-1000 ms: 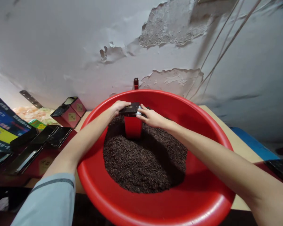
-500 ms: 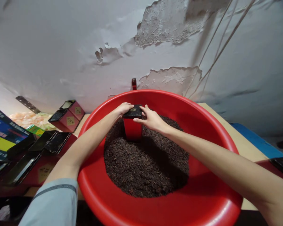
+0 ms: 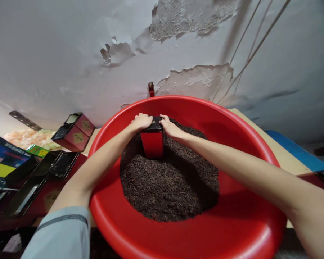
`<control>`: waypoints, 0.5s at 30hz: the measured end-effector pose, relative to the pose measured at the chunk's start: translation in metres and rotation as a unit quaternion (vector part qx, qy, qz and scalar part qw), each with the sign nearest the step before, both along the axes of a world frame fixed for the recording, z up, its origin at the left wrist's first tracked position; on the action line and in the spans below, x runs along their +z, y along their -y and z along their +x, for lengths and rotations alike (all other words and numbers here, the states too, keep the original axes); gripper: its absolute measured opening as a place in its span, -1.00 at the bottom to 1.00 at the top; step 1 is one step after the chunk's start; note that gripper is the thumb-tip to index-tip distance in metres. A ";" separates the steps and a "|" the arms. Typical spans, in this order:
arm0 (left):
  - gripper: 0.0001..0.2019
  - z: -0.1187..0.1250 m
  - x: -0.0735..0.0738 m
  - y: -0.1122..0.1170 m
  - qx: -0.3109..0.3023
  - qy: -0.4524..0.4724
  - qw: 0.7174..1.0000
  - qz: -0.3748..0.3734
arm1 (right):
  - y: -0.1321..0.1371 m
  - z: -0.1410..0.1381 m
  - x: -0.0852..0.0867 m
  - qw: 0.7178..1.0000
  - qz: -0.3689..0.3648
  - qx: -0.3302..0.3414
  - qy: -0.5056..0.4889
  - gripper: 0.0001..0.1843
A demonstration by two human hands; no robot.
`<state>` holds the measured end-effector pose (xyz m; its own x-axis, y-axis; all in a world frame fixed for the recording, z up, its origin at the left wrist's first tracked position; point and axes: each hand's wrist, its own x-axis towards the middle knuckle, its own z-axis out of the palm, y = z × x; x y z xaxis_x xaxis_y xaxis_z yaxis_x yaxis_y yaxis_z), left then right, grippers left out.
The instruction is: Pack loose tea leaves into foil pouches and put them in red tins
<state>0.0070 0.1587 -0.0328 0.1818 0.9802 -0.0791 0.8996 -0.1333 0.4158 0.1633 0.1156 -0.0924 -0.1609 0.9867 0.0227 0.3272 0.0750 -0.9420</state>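
Note:
A big red plastic basin (image 3: pixel 240 223) holds a heap of dark loose tea leaves (image 3: pixel 167 187). A red tin (image 3: pixel 152 143) with a black lid (image 3: pixel 155 126) stands upright in the leaves at the far side. My left hand (image 3: pixel 140 121) is curled over the lid's left edge. My right hand (image 3: pixel 169 128) presses on the lid's right edge with fingers together. Both hands hold the tin at its top.
Two red tins (image 3: pixel 75 131) with open tops lie at the left by the wall. Several black lids and red tins (image 3: pixel 43 172) crowd the left of the table. A peeling grey wall (image 3: pixel 124 54) rises right behind the basin. A blue surface (image 3: pixel 294 151) lies to the right.
The lid, tilted and half off a second ago, now sits flat on the tin. Both hands have closed down over its edges. The view has tipped slightly downward.

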 end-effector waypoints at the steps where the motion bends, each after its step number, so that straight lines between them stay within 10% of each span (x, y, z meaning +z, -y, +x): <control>1: -0.56 0.002 0.001 0.004 0.001 -0.024 1.000 0.019 | 0.000 -0.001 -0.003 1.000 -0.008 0.004 -0.014 -0.22; 5: -0.51 0.011 0.007 0.021 -0.103 -0.107 0.982 0.117 | 0.002 -0.004 -0.010 0.998 -0.015 0.021 -0.056 -0.18; 10: -0.43 0.012 0.014 0.026 -0.192 -0.148 0.969 0.043 | 0.014 0.012 -0.005 0.986 -0.077 0.109 -0.096 -0.05; 15: -0.25 0.000 0.021 0.048 -0.174 -0.158 0.971 0.043 | 0.023 0.025 -0.014 0.970 -0.023 0.240 -0.023 0.64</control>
